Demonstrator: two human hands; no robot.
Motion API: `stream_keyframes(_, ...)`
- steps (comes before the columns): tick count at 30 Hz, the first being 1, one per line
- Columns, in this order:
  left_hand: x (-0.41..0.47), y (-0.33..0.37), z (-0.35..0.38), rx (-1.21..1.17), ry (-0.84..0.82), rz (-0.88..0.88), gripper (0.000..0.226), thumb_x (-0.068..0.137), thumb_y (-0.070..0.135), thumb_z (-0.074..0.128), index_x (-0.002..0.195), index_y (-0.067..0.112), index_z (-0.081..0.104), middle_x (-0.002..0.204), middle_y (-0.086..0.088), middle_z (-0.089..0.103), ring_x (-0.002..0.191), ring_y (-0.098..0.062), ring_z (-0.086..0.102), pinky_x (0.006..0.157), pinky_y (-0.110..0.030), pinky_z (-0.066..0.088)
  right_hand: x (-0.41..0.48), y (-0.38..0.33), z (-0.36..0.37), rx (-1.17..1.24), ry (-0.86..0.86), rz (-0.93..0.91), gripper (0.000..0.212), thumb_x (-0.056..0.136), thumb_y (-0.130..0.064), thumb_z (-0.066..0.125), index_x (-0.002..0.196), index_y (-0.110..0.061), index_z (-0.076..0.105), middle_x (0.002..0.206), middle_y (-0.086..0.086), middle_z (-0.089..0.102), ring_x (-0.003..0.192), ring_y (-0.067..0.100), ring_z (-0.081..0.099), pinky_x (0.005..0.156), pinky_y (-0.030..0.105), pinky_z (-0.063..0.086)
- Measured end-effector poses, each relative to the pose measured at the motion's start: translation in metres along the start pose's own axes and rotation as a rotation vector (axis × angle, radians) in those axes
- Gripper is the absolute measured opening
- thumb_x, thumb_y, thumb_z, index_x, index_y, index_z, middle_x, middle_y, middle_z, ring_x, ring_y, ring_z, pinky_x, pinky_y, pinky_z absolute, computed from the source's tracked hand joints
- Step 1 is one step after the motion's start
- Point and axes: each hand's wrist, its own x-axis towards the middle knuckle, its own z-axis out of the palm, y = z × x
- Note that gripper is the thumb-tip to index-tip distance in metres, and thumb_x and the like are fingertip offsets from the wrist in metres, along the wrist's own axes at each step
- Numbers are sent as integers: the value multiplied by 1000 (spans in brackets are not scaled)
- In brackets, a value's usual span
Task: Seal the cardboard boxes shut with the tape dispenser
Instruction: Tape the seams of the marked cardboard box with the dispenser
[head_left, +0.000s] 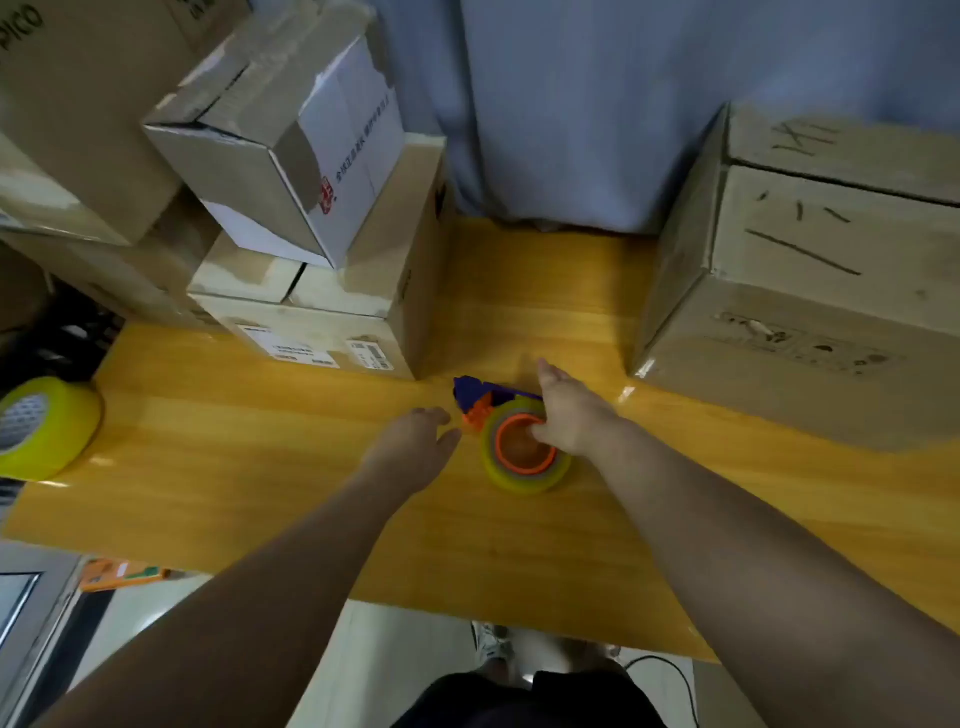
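our two bare arms reach up to mid-frame, where the tape dispenser (511, 452) lies on the table (234, 467): left hand (415, 441) open and empty just beside it, right hand (571, 415) thumbing its core, fingers (546, 371) straight, so we risk it slipping on lifting.

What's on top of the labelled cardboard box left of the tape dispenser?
A smaller, tilted, white-sided cardboard box rests on the labelled cardboard box. It hides part of the top seam beneath.
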Motion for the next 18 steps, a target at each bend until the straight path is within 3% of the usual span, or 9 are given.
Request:
stream_keyframes(2, 1, -3, 0, -17, 1, -20, 43, 101, 36, 42, 135, 13, 50, 136, -11, 51, 121, -26, 50, 95, -35, 43, 5, -6, 8, 59, -20, 40, 99, 90, -15, 63, 152, -23, -14, 131, 12, 51, 109, 28, 58, 76, 34, 51)
stream_keyframes(3, 1, -5, 1, -24, 2, -22, 42, 101, 36, 42, 135, 12, 50, 135, -11, 52, 120, -27, 51, 93, -34, 43, 5, -6, 14, 47, -6, 63, 97, 89, -10, 62, 153, -25, -10, 121, 12, 55, 101, 27, 61, 69, 33, 50)
stream_keyframes(5, 1, -8, -1, -59, -6, -30, 41, 101, 35, 42, 133, 11, 52, 134, -10, 54, 118, -26, 52, 92, -34, 44, 2, -6, 21, -46, 27, 107, 77, 88, -13, 64, 150, -18, 18, 126, 11, 54, 110, 28, 57, 78, 36, 49)
stream_keyframes(7, 4, -9, -3, -135, -9, -50, 39, 101, 33, 41, 131, 11, 53, 131, -10, 56, 116, -25, 54, 89, -32, 44, -7, 1, 29, -27, 27, 160, 56, 87, -24, 68, 134, -13, 41, 129, 9, 52, 116, 27, 53, 87, 35, 46)
stream_keyframes(9, 5, -6, -8, -206, -17, -70, 37, 103, 31, 39, 130, 10, 53, 128, -10, 57, 112, -25, 55, 85, -31, 43, -18, 16, 34, 170, 73, 181, 55, 86, -23, 68, 131, -11, 40, 123, 10, 53, 115, 28, 54, 87, 34, 45)
stream_keyframes(12, 7, 7, -18, -438, -23, -121, 35, 103, 31, 39, 123, 9, 57, 118, -11, 60, 107, -27, 57, 86, -35, 45, -42, 40, 23, 393, 213, 2, 43, 83, -6, 62, 117, -17, 38, 100, 5, 54, 96, 30, 58, 71, 31, 39)
stream_keyframes(15, 3, 40, -38, -815, -51, -142, 47, 100, 46, 38, 108, 7, 62, 104, -11, 66, 95, -26, 63, 87, -40, 52, -74, 56, -10, 559, 387, -134, 69, 79, -1, 62, 139, -23, 37, 115, -4, 46, 101, 13, 52, 79, 19, 39)
stream_keyframes(18, -10, 94, -73, -1013, -215, -45, 66, 89, 64, 35, 102, 6, 64, 94, -13, 69, 83, -25, 66, 73, -35, 54, -103, 65, -53, 549, 645, -271, 69, 67, -6, 60, 132, -23, 47, 107, -1, 45, 98, 7, 49, 83, 4, 35)
